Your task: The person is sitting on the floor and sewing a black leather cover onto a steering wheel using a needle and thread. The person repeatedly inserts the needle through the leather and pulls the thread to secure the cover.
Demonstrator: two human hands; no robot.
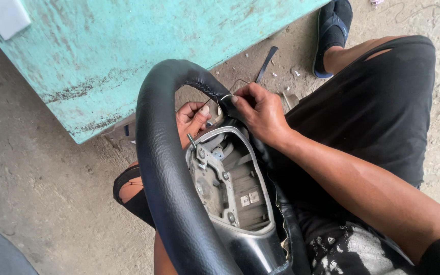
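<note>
A black leather-covered steering wheel rests upright on my lap, its bare metal hub facing me. My right hand pinches a thin pale thread at the stitched seam on the wheel's inner rim near the top. My left hand reaches from behind the rim, its fingers curled against the leather cover just beside the seam. A needle cannot be made out between the fingers.
A worn turquoise painted panel stands on the concrete floor in front of me. My feet wear dark sandals. A narrow dark strip and small scraps lie on the ground near the panel.
</note>
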